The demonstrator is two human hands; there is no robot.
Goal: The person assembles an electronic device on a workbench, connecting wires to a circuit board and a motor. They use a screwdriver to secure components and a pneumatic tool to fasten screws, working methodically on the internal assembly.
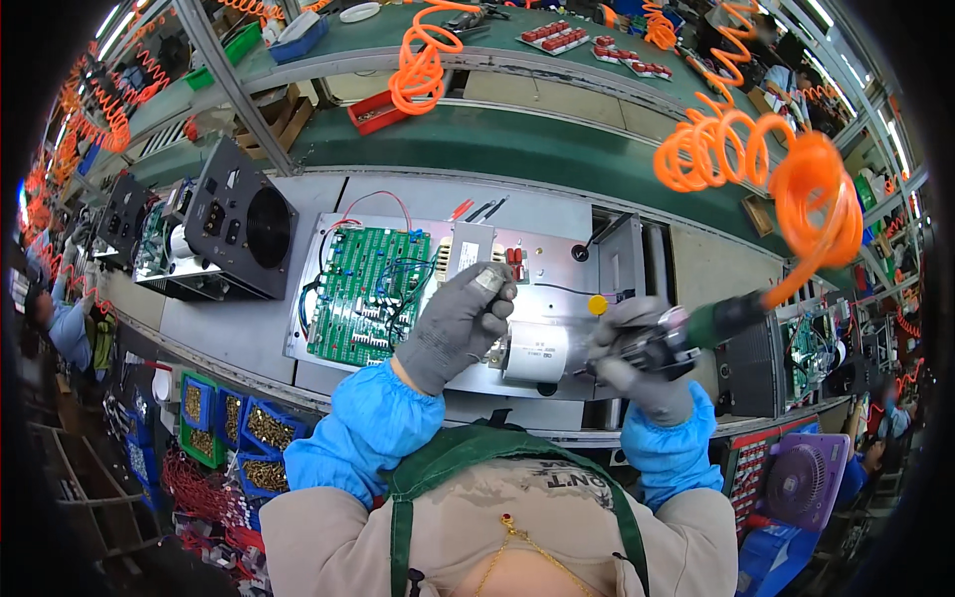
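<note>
My right hand (652, 393), in a grey glove, wraps round a dark air screwdriver (681, 333) lying roughly sideways; motion smears its tip. Its tip end is close to a large white cylinder (535, 351), which looks like a capacitor. On the cylinder's other side is my left hand (443, 333), also gloved, with its fingers curled together; whatever they pinch, if anything, is too small to make out. Beneath both hands lies a metal chassis plate (557, 269). It carries a green circuit board (348, 269) with wires and a silver box (471, 249).
An orange coiled hose (816, 214) runs from the screwdriver up to the right. Black-panelled units (234, 224) stand at left. Blue bins (269, 426) of small brass-coloured parts sit at lower left. At lower right is a purple fan (804, 480). A green conveyor (517, 149) lies beyond.
</note>
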